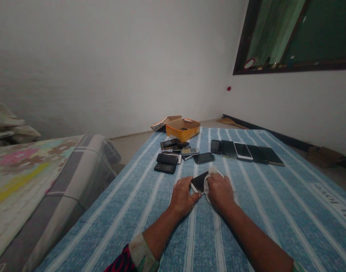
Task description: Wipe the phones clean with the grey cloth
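Note:
My left hand (pixel 183 196) grips the left edge of a dark-screened smartphone (pixel 200 182) with a pale rim, just above the striped blue cloth (pixel 150 215). Bunched in my right hand (pixel 220 189) is a whitish cloth (pixel 207 189), pressed against the right part of the phone's screen. My right fingers cover that end of the phone. Just beyond my hands lies a dark touchscreen phone (pixel 204 158). Left of it several old keypad phones are heaped, among them a black one (pixel 165 168) and a grey-gold one (pixel 190 151).
A yellow-orange open box (pixel 183 130) with its lid behind stands at the far end. To the right, smartphones lie in a row, including a white one (pixel 243 150). A bed with a floral cover (pixel 22 166) is at the left, a window (pixel 297 34) at upper right.

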{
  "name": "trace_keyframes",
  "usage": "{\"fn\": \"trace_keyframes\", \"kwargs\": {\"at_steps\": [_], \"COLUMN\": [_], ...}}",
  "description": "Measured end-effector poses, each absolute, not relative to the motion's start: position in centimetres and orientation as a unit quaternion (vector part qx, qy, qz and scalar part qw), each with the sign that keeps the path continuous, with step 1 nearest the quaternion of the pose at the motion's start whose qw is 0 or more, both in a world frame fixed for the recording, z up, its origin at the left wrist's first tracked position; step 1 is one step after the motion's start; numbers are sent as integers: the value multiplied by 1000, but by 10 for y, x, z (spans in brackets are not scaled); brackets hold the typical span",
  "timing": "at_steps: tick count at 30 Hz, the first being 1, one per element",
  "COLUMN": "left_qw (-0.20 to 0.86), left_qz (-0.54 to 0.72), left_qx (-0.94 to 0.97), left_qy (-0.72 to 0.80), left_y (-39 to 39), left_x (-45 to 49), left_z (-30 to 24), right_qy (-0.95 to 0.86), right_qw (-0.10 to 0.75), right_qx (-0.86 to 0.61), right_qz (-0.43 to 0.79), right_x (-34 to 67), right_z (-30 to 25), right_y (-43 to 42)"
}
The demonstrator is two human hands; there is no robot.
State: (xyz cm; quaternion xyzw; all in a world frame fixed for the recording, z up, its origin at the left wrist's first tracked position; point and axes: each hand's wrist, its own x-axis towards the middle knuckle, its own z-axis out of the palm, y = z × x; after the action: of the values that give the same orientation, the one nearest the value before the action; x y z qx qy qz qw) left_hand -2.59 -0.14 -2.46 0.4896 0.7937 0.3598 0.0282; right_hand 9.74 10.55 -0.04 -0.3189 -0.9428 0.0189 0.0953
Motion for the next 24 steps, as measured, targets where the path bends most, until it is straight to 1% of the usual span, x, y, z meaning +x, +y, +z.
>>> {"fn": "trace_keyframes", "kwargs": {"at_steps": [3,8,10,12,16,18,21,24], "left_qw": [33,17,17,24,27,23,20,17], "left_qz": [354,361,362,357,358,361,361,359], "left_qx": [489,497,500,497,490,490,485,489], "left_qy": [796,789,787,790,794,793,796,795], "left_y": [-2,-2,-2,-2,-2,-2,-1,0], "left_x": [-25,-26,-26,-27,-27,-27,-27,-28], "left_z": [-23,-24,-25,-25,-25,-26,-27,-28], "right_qy": [-941,-977,-980,-975,-943,-935,-942,-962], "right_qw": [89,91,91,87,77,69,58,67], "right_qx": [-327,-189,-169,-201,-323,-347,-330,-263], "right_qz": [2,39,48,37,-13,-27,-33,-28], "right_x": [97,92,91,93,99,99,95,90], "right_z": [-3,-7,-7,-3,7,10,10,7], "right_y": [101,82,82,88,101,99,85,73]}}
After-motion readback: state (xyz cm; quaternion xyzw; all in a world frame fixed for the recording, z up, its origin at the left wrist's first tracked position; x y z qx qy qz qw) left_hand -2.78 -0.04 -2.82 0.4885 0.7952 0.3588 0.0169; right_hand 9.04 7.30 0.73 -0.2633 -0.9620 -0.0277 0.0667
